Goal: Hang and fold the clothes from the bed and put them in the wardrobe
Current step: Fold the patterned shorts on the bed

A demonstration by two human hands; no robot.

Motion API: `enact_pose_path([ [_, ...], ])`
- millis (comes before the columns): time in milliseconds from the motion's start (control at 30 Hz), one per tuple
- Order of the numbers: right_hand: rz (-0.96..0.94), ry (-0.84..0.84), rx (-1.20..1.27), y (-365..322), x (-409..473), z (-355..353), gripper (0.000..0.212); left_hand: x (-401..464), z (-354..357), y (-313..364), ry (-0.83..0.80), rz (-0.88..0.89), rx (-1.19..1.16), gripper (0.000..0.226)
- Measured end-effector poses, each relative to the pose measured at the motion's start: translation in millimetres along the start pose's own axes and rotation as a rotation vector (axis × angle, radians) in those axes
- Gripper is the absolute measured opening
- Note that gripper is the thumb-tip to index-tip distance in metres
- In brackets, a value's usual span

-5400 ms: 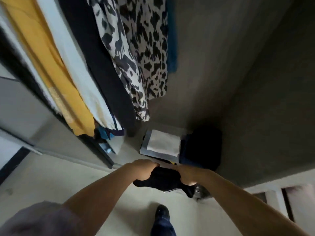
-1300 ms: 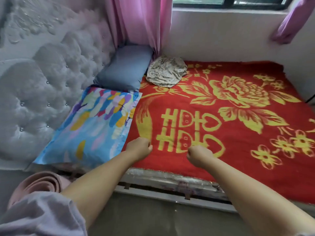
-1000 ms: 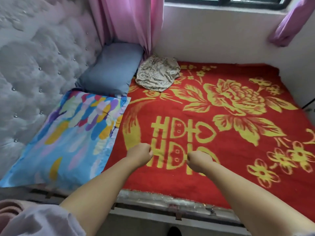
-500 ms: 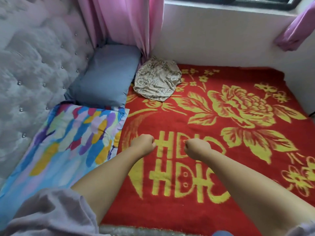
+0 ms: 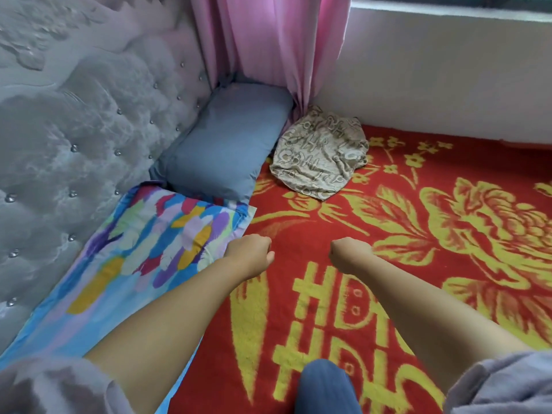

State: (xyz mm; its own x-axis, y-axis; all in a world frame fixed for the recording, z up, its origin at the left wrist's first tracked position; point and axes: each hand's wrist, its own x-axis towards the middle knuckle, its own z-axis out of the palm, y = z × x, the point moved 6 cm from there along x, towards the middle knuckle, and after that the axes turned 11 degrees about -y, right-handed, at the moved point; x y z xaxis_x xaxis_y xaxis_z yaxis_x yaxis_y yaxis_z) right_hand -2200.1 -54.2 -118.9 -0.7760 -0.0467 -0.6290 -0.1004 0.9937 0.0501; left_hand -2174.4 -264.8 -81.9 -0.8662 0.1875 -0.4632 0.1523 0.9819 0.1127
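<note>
Two bare forearms reaching out over the bed, two hands, both curled into fists and holding nothing: left hand (image 5: 249,254) above the edge where pillow meets blanket, right hand (image 5: 349,256) over the red pile, the two near each other but apart

One garment left on the bed: a crumpled beige cloth with pale lettering (image 5: 321,155), lying on the red blanket (image 5: 343,231) in the far corner, just beside the blue-grey pillow and touching the hem of the pink curtain; well ahead of both fists, touched by neither

One red blanket with yellow flowers and large yellow characters, spread over most of the mattress

Two pillows along the headboard side: one plain blue-grey pillow (image 5: 227,144) farther off, one multicoloured pillow (image 5: 140,264) with brushstroke patches nearer, overlapping slightly where they meet

One tufted grey headboard (image 5: 74,130) with shiny studs, on the left

One pink curtain (image 5: 268,43) hanging in the corner, above the blue-grey pillow; pale wall (image 5: 448,79) running along the far side under a window sill

Two lilac sleeves at the bottom corners; one knee in blue trousers (image 5: 325,386) planted on the blanket between the arms
</note>
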Motion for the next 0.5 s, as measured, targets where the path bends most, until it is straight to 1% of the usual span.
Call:
enact_pose_path([
  [100, -0.052, -0.009, 0.015, 10.6, 63.0, -3.4, 0.029, 58.4, 2.5, 1.2, -0.043, -0.033, 0.008, 0.032],
  [167, -0.071, -0.006, 0.029, 23.5, 107.4, -3.4, 0.023, 109.7, 7.6, 14.6, -0.082, -0.027, 0.005, 0.032],
  [200, -0.072, -0.013, 0.036, 31.4, 130.9, -1.6, 0.023, 137.2, 12.0, 24.3, -0.099, -0.014, 0.000, 0.033],
  [367, -0.043, -0.034, 0.092, 71.9, 254.5, 31.8, 0.033, 266.5, 57.9, 65.7, -0.114, 0.043, -0.032, 0.032],
  [500, -0.004, 0.007, 0.135, 96.2, 330.5, 73.3, 0.043, 341.3, 105.1, 72.6, -0.088, 0.050, -0.060, 0.034],
])
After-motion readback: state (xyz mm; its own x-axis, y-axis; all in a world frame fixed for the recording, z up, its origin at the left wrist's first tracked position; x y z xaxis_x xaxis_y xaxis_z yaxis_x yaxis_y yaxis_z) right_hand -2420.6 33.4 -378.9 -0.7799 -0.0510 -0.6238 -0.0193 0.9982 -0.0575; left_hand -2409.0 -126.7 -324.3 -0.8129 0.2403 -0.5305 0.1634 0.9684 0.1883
